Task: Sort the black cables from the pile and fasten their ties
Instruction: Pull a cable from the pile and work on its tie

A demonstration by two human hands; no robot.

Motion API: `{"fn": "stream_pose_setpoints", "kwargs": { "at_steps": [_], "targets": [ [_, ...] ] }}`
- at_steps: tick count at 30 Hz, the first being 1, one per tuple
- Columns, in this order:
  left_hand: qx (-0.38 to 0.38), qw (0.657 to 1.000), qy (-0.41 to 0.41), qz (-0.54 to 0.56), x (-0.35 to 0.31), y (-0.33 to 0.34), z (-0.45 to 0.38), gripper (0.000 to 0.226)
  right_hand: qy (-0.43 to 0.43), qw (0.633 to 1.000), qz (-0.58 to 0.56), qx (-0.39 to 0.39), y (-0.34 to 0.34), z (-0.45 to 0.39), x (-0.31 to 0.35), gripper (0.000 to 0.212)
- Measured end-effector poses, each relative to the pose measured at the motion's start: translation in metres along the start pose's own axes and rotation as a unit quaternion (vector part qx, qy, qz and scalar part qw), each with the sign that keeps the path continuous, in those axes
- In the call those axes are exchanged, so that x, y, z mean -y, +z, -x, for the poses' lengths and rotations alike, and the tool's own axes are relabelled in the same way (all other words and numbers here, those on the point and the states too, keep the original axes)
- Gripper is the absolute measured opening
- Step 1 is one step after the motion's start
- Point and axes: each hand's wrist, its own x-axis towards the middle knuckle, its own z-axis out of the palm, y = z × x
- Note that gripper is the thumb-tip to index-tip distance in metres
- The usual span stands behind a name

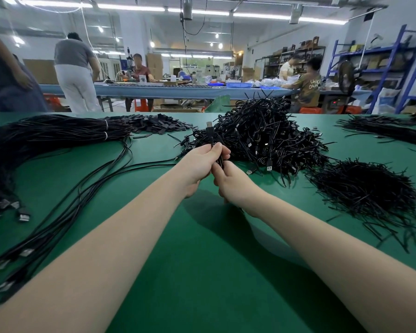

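Observation:
My left hand (202, 162) grips a coiled black cable (210, 134) upright above the green table (202, 272), its USB plug sticking up past my fingers. My right hand (231, 181) holds the same cable just below, fingers curled round its lower part. Right behind both hands lies the big tangled pile of black cables (262, 138). A heap of loose black ties (368, 188) sits to the right of my right hand. What my fingers do on the tie is hidden.
Long straight black cables in bundles (58, 135) lie at the left, strands trailing toward me (82, 195). Small black flat pieces (159, 126) are heaped at the back, more cables (382, 131) far right. Other people work at a bench beyond the table.

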Motion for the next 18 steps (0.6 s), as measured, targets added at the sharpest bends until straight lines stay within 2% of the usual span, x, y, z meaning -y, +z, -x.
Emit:
{"fn": "stream_pose_setpoints", "kwargs": {
  "at_steps": [2,4,5,7,8,9,10,11,13,14,15,17,18],
  "targets": [
    [0.008,1.000,-0.007,-0.021,0.003,0.000,0.000,0.032,-0.025,0.991,0.132,-0.010,-0.002,-0.002,-0.006,0.028],
    [0.017,0.996,0.007,-0.087,0.004,-0.001,0.002,0.032,-0.018,0.981,0.193,-0.030,-0.004,-0.002,-0.013,0.031],
    [0.002,0.988,0.040,-0.150,0.006,-0.001,0.004,0.031,-0.004,0.978,0.203,-0.038,-0.007,-0.002,-0.015,0.034],
    [-0.103,0.946,0.154,-0.264,0.010,-0.007,0.004,0.024,0.035,0.977,0.205,-0.048,-0.015,-0.006,-0.016,0.036],
    [-0.156,0.918,0.215,-0.294,0.011,-0.010,0.006,0.017,0.053,0.976,0.209,-0.039,-0.020,-0.008,-0.016,0.035],
    [-0.177,0.885,0.269,-0.337,0.013,-0.013,0.006,0.015,0.059,0.972,0.226,-0.014,-0.025,-0.009,-0.015,0.033],
    [-0.158,0.841,0.307,-0.416,0.014,-0.015,0.005,0.025,0.053,0.966,0.252,0.020,-0.029,-0.010,-0.014,0.031],
    [-0.107,0.783,0.323,-0.521,0.019,-0.017,0.003,0.038,0.042,0.959,0.275,0.059,-0.032,-0.010,-0.012,0.031],
    [-0.031,0.668,0.336,-0.663,0.028,-0.015,0.003,0.045,0.009,0.942,0.309,0.131,-0.038,-0.005,-0.006,0.032],
    [-0.025,0.637,0.353,-0.684,0.030,-0.014,0.007,0.042,-0.004,0.931,0.327,0.163,-0.044,-0.002,-0.004,0.033],
    [-0.020,0.624,0.373,-0.686,0.032,-0.012,0.010,0.039,-0.010,0.923,0.334,0.189,-0.051,0.001,-0.002,0.032],
    [-0.020,0.566,0.422,-0.708,0.032,-0.005,0.015,0.033,-0.030,0.901,0.369,0.227,-0.065,0.009,-0.002,0.030],
    [-0.025,0.538,0.444,-0.716,0.032,0.000,0.015,0.029,-0.049,0.877,0.413,0.239,-0.070,0.012,-0.003,0.025]
  ]
}}
